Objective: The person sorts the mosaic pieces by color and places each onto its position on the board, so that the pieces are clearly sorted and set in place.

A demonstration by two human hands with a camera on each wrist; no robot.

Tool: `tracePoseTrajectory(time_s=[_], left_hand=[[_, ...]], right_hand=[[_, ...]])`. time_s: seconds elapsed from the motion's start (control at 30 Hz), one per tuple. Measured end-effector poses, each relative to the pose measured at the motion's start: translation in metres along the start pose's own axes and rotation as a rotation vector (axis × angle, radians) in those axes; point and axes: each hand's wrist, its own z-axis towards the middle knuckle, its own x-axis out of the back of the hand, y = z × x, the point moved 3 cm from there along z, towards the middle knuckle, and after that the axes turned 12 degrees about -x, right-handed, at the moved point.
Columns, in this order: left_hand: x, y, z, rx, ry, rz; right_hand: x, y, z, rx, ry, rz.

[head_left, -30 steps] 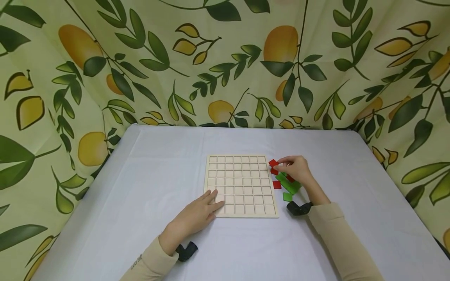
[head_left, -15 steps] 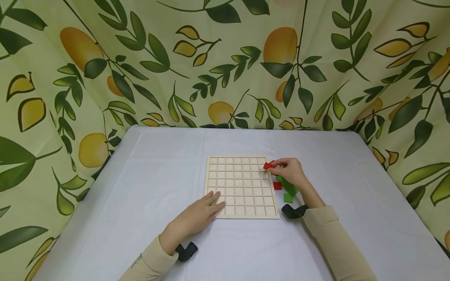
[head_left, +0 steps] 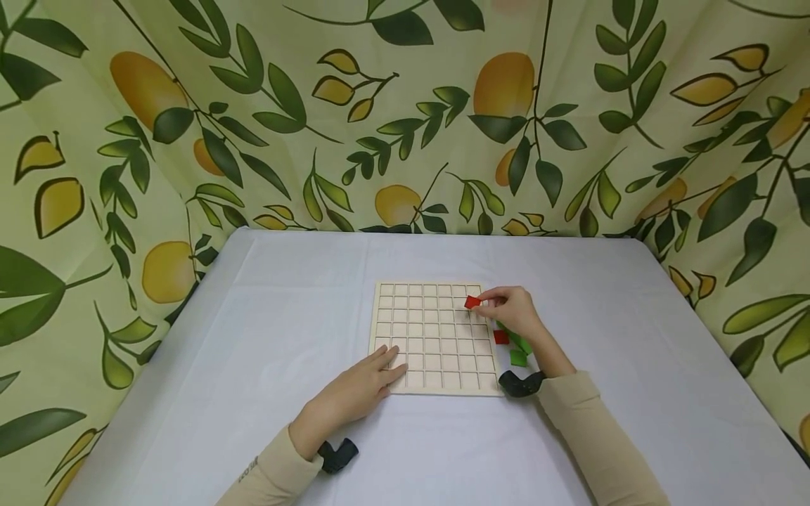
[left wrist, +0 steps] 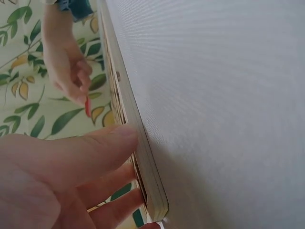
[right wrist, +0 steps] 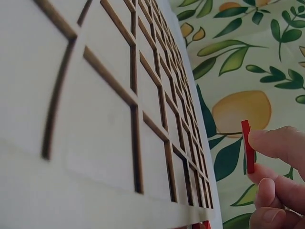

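Observation:
A pale wooden board [head_left: 430,346] with a grid of square recesses lies on the white table. Its near left corner is under my left hand [head_left: 354,388], whose spread fingers rest on the grid. The left wrist view shows the left thumb [left wrist: 107,148] against the board's edge. My right hand [head_left: 514,309] pinches a thin red square tile [head_left: 472,302] between thumb and fingertip. That tile is over the upper right part of the grid. From the right wrist view, the red tile [right wrist: 248,147] stands edge-on, held apart from the board.
Right of the board lie another red tile [head_left: 500,337], a green tile [head_left: 518,358] and more green tiles partly hidden by the right hand. White cloth [head_left: 285,302] covers the table. A leaf-and-fruit curtain [head_left: 405,140] surrounds its back and sides.
My right hand has picked a red tile out of the pile and carried it left over the board. The left hand stays in place on the corner.

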Motion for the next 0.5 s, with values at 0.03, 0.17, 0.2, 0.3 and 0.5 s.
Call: tracePoseTrajectory(time_s=[0.03,0.17,0.2,0.3,0.5], left_hand=[[0.0,0.0,0.0,0.0,0.001,0.001],[-0.001,0.001,0.001,0.007,0.001,0.003],[-0.001,0.001,0.001,0.007,0.002,0.005],[0.0,0.002,0.001,0.009,0.004,0.002],[0.002,0.003,0.0,0.009,0.009,-0.008]], right_hand=[[-0.001,0.0,0.0,-0.001,-0.002,0.003],[-0.005,-0.003,-0.002,0.033,-0.006,0.019],[-0.006,-0.004,-0.002,0.049,-0.005,0.019],[-0.01,-0.009,-0.003,0.082,-0.002,0.019],[-0.016,-0.017,-0.003,0.108,-0.024,0.025]])
